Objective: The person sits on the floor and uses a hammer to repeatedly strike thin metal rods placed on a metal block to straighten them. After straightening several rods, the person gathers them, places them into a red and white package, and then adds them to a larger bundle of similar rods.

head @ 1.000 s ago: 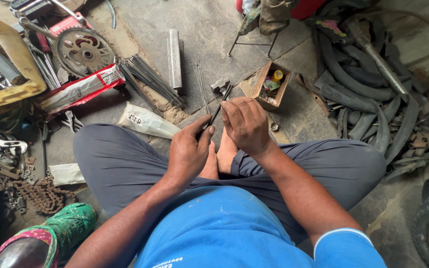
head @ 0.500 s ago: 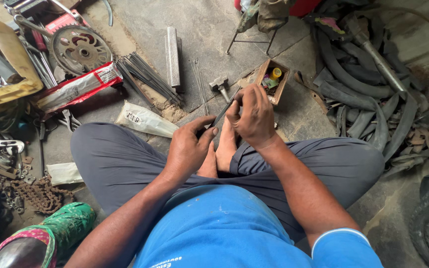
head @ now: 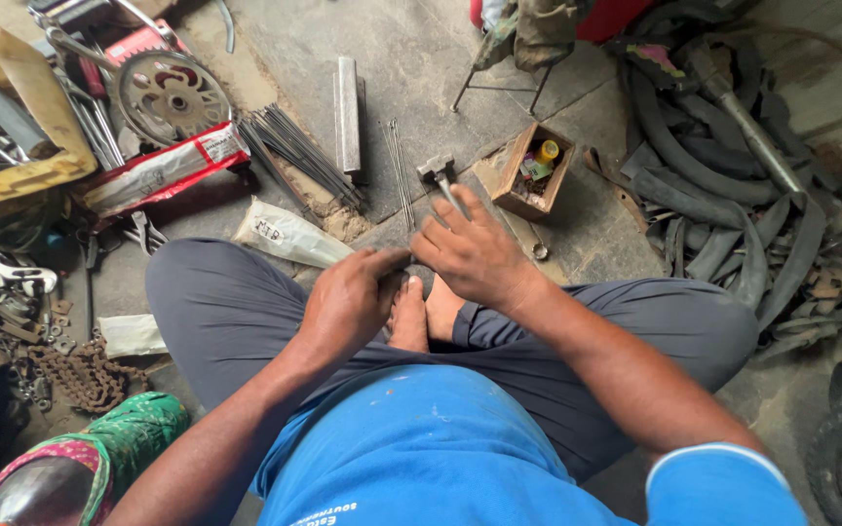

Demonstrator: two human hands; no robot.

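I sit cross-legged on a concrete floor, bare feet tucked in front of me. My left hand is curled, its fingertips pinched together just above my feet; whatever it pinches is hidden. My right hand rests right beside it, fingers partly spread, thumb meeting the left fingertips. Its fingertips reach the handle end of a small hammer lying on the floor; I cannot tell if they grip it. A pair of thin spokes lies left of the hammer.
A bundle of spokes, a metal bar and a white bag lie ahead left. A chainring, tools and a chain clutter the left. A small wooden box and a heap of old tyres sit right.
Both hands have come down and closer to my feet. The thin dark rod held up between them earlier no longer shows.
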